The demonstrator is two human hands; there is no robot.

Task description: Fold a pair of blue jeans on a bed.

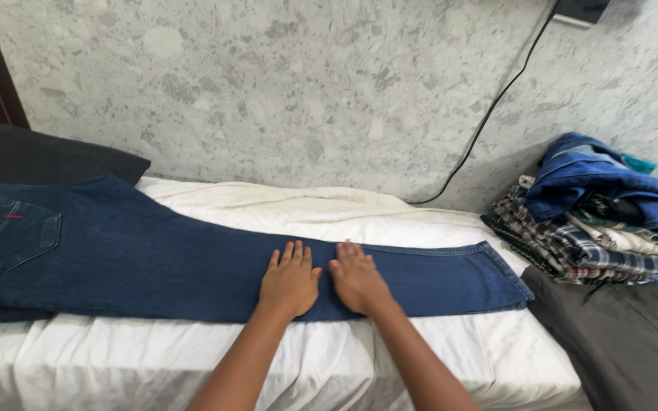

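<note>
The speckled grey wall [306,84] fills the top of what I see, with a black cable [489,114] running down it toward the bed. Below it the bed [344,358] stretches across, covered in a rumpled white sheet, and a black pillow [39,156] sits at its far left end against the wall.

Across the sheet lie the dark blue jeans [154,259], flat and folded leg upon leg, the seat with its back pocket [13,232] off to my left and the hem [508,278] pointing right. The leg runs straight under both my palms, so the denim sits directly beneath my grip, reaching well past it on either side.

At the right, a heap of clothes [595,228] rests by the wall: checked shirts below, more blue denim thrown on top. A dark grey garment [618,335] is spread flat just in front of that heap, close to the jeans' hem.

My left hand [289,283] and my right hand [358,280] lie side by side, nearly touching, about midway down the lower leg. Both are released and flat, fingers stretched out toward the wall, pressing on the denim and grasping nothing
</note>
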